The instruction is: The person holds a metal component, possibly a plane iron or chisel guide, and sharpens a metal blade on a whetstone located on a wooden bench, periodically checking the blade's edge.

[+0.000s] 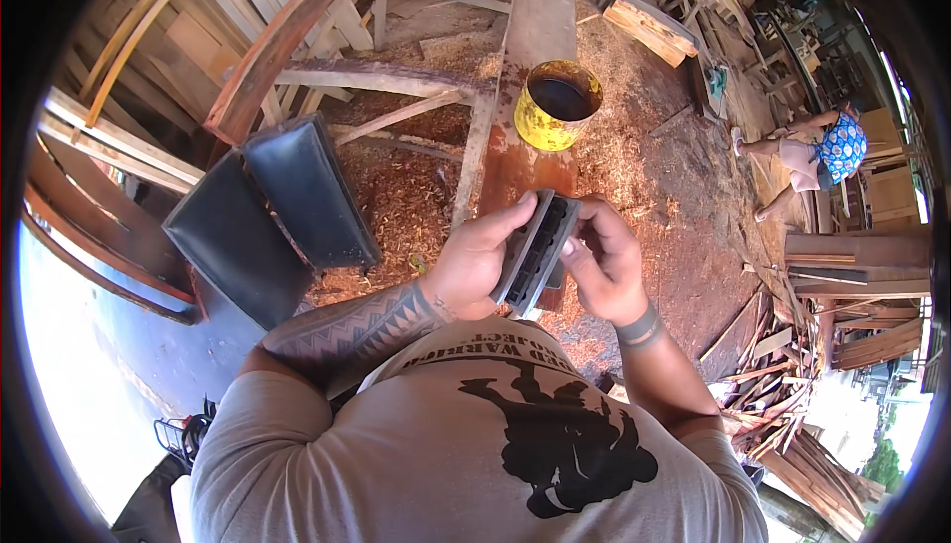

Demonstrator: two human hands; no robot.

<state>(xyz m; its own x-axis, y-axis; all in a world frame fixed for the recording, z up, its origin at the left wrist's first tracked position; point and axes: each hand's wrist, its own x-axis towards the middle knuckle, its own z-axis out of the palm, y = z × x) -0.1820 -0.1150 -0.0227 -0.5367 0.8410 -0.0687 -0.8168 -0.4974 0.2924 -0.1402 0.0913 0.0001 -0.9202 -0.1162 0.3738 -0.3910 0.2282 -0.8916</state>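
Note:
Both of my hands hold a grey, oblong block-like tool with a dark hollow running along its length. I cannot make out its exact kind. My left hand grips its left side, the thumb lying along the upper edge. On the other side, my right hand has its thumb pressed against the tool near the hollow, with the fingers curled behind. Just beyond the hands, a yellow, stained bucket with dark contents stands on a reddish-brown wooden plank.
Wood shavings cover the ground. Two black padded panels stand at left, near a curved timber. A wood offcut lies at the far right. Another person bends over at right, above piled scrap wood.

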